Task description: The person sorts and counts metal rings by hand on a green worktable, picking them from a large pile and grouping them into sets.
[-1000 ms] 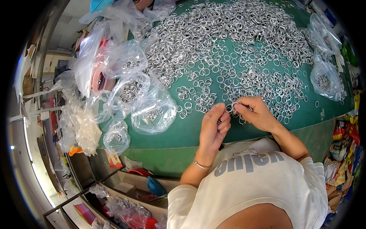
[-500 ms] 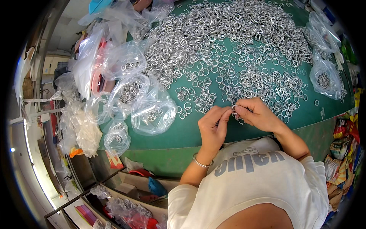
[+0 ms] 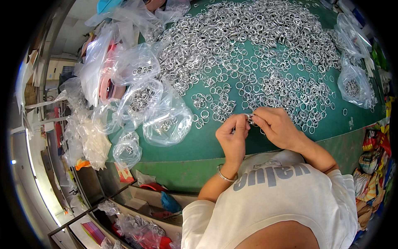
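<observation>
Both my hands meet over the near edge of a green table point(image 3: 199, 148). My left hand point(image 3: 233, 135) is closed, thumb and fingers pinching small silvery rings point(image 3: 249, 118). From the other side my right hand point(image 3: 277, 128) grips at the same spot with its thumb and fingertips, partly covering what is held. How many rings are between the fingers cannot be made out. Just beyond my hands lie loose metal rings point(image 3: 286, 93), and a small cluster of rings point(image 3: 223, 108) sits near my left fingers. A bracelet point(image 3: 226, 174) circles my left wrist.
A large heap of rings point(image 3: 248, 20) spreads across the far side of the table. Clear plastic bags with rings point(image 3: 168, 124) lie at the left; another bag point(image 3: 353, 87) is at the right. Below the table's left edge stands an open drawer point(image 3: 141, 203) with bags inside.
My left hand has rolled so its knuckles face up more, with the fingers curled tighter. My right hand has shifted slightly left, closer against the left fingertips.
</observation>
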`<state>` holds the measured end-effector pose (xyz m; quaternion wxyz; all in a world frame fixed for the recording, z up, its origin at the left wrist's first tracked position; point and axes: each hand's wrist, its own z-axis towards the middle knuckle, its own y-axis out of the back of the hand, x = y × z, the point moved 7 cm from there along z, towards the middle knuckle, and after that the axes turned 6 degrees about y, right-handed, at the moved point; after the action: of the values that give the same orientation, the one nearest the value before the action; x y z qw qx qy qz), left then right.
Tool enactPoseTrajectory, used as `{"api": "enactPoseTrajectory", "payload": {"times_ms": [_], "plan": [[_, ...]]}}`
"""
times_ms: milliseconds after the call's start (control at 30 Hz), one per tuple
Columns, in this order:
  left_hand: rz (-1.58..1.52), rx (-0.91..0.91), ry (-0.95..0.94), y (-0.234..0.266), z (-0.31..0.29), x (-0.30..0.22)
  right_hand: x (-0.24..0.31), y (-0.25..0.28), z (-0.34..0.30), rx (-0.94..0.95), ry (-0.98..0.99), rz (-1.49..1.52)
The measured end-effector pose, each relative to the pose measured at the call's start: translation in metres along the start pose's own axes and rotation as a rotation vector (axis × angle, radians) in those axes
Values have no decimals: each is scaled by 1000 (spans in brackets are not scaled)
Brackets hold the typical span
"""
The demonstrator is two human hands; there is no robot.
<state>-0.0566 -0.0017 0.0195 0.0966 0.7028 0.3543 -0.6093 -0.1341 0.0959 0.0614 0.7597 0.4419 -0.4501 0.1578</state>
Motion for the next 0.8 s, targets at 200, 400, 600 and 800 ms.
{"api": "enactPoseTrajectory", "payload": {"times_ms": [200,400,600,800], "plan": [[321,44,-178,-1,-3,-13,8,6,0,13,75,-63],[353,188,-175,-4,-4,-20,10,8,-3,71,79,-13],[356,162,-162,-5,-3,-22,14,6,-3,95,103,-41],[373,123,-108,-4,-8,-17,10,4,-3,149,141,14]]}}
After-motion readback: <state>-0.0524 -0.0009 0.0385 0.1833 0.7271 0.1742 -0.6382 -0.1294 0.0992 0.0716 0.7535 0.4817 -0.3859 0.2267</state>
